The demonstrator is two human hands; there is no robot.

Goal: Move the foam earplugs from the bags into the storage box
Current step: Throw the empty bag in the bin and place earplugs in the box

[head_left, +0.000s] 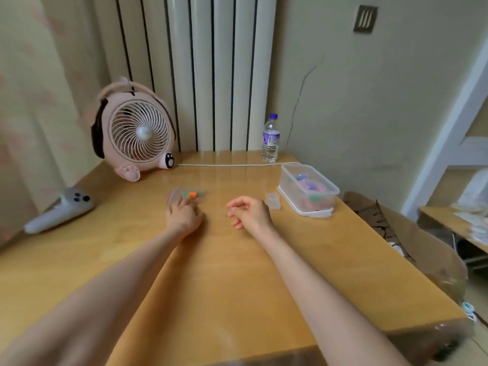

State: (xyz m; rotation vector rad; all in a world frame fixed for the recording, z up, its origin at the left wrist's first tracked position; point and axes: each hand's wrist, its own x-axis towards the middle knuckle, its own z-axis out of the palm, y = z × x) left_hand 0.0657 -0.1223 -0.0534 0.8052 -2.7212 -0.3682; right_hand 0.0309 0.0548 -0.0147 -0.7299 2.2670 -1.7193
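Far to the left of the clear rectangular plastic storage box [289, 180], your left hand [184, 213] is reaching onto the small clear plastic bag [175, 196]. Its fingers are lying over the bag's near edge, but blur is hiding whether they are pinching it, so I cannot tell. The orange and green foam earplugs [192, 194] are still sitting inside that bag, on the side facing the box.

Closer to the box, your right hand [250, 211] is hovering with its fingers curled in narrow. Something pale may be sitting between thumb and forefinger, though I cannot tell for sure.

The box itself is standing open and is already holding a heap of coloured foam earplugs [309, 190].

To do this step well, you are probably wanting to pin one corner of the bag with the left fingers. Then bring the right hand over to open the mouth, and carry the bag above the box before tipping, since light foam bounces off a rim easily.
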